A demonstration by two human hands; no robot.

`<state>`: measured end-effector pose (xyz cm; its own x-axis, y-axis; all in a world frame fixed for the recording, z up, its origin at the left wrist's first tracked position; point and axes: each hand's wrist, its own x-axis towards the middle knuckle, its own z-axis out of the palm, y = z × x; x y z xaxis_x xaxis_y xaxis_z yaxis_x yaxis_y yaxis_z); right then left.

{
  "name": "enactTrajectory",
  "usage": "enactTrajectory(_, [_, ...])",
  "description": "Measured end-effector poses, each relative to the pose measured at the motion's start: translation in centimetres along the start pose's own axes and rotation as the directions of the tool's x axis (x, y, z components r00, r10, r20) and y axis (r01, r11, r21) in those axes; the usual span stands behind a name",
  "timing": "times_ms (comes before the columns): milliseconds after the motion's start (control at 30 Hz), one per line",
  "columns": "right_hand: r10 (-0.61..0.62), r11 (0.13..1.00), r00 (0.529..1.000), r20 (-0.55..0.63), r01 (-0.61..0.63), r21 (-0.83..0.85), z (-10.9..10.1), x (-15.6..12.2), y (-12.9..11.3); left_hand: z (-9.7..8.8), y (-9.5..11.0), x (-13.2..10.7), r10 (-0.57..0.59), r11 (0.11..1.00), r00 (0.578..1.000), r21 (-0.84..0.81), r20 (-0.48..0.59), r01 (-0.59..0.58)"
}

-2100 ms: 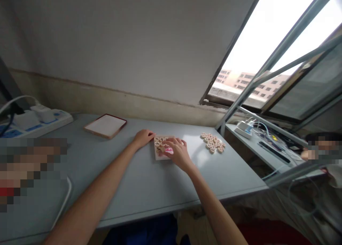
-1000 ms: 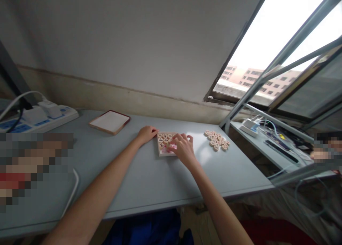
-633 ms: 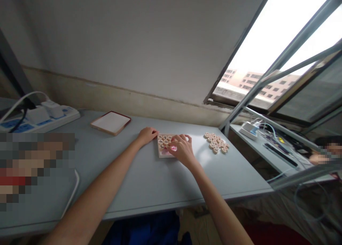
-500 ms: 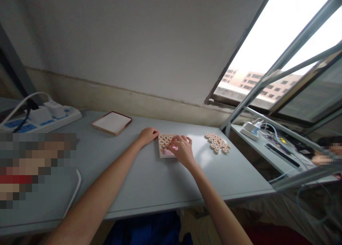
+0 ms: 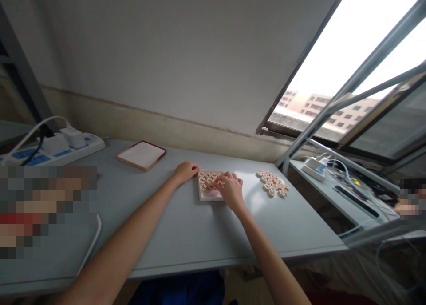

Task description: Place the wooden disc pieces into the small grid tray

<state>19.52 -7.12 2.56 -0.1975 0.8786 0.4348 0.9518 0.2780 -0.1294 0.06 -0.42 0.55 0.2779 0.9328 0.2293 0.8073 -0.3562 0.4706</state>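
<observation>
A small shallow box (image 5: 201,196) sits on the desk, with round wooden Chinese chess pieces (image 5: 203,180) in rows in its back and left part. Its pinkish floor shows at the front. My left hand (image 5: 186,172) lies at the back left corner, fingers together and closed against the box edge. Over the right half of the box is my right hand (image 5: 231,190), its fingers bent down and pinched at a chess piece (image 5: 211,186) in the front row. That hand hides the pieces beneath it. More loose chess pieces (image 5: 272,184) lie clustered to the right.
A flat lid-like tray (image 5: 142,155) with a dark red rim lies at the back left. Beyond it stands a power strip (image 5: 88,144) with plugs and cables. A metal bed frame post (image 5: 285,160) rises at the right corner of the desk (image 5: 186,234).
The view has shifted slightly. My right hand stays over the box with its fingertips at the front row; my left hand keeps its place at the corner.
</observation>
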Motion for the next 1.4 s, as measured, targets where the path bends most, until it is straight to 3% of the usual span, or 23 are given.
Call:
enactTrajectory(167, [-0.044, 0.998, 0.997, 0.056, 0.041, 0.054, 0.6, 0.2, 0.4, 0.3, -0.2, 0.1, -0.006, 1.000, 1.000, -0.010, -0.004, 0.006])
enactTrajectory(367, [-0.040, 0.999, 0.999, 0.017, 0.039, 0.038, 0.4, 0.0, 0.8, 0.2, 0.0, 0.3, -0.026, 1.000, 1.000, -0.015, 0.003, 0.026])
enactTrajectory(600, [-0.235, 0.971, 0.961, 0.148, 0.224, 0.087, -0.7, -0.8, 1.1, 0.4, -0.1, 0.5, -0.049, 0.999, 0.999, 0.024, 0.021, 0.048])
enactTrajectory(700, [-0.194, 0.979, 0.972, 0.136, 0.182, 0.096, -0.5, -0.8, 1.5, 0.5, -0.2, 0.6, -0.052, 0.998, 0.998, 0.022, 0.035, 0.051])
enactTrajectory(833, [-0.050, 0.999, 0.999, -0.004, 0.050, 0.016, -0.6, -0.3, 2.5, 0.6, -0.1, 0.6, -0.023, 0.999, 1.000, 0.044, 0.019, 0.022])
enactTrajectory(1067, [-0.153, 0.988, 0.987, -0.053, 0.154, 0.008, -0.1, -0.4, 3.0, 0.5, 0.0, 0.4, -0.017, 0.998, 1.000, 0.061, 0.011, 0.017])
enactTrajectory(1400, [-0.142, 0.988, 0.989, -0.032, 0.144, 0.062, 0.6, -0.6, 2.5, 0.7, 0.0, 0.2, -0.023, 0.995, 1.000, 0.095, -0.008, 0.023])
